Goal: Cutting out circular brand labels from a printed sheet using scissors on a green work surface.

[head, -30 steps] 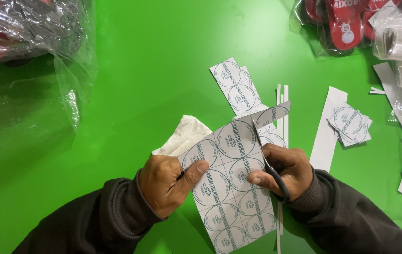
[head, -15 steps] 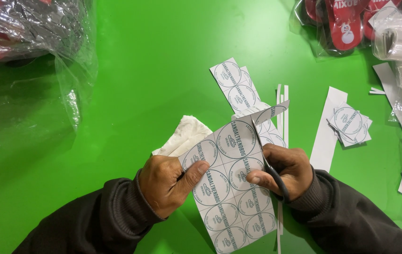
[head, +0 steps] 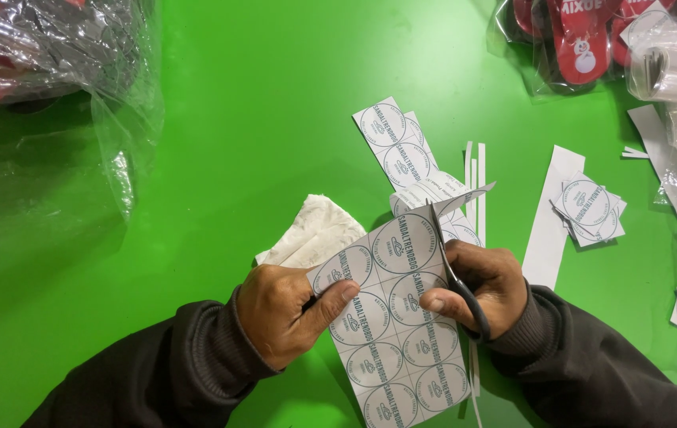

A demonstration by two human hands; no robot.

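Observation:
My left hand [head: 284,312] pinches the left edge of a white sheet of round printed labels [head: 392,333], thumb on top. My right hand [head: 481,287] grips black-handled scissors [head: 445,257]; the blade points away from me and runs up through the sheet's right side. A cut strip of labels [head: 441,192] curls away at the sheet's top right. Under my left hand lies a crumpled white paper [head: 315,231].
On the green table lie a strip of two labels [head: 392,143], thin white offcuts [head: 477,178], a white paper strip [head: 548,226] and a small pile of cut square labels [head: 590,208]. Clear plastic bags with red items sit top left [head: 45,55] and top right [head: 592,40].
The scissors have advanced a little up the sheet, and the cut strip at the top right has bent further away. Both hands stay in place.

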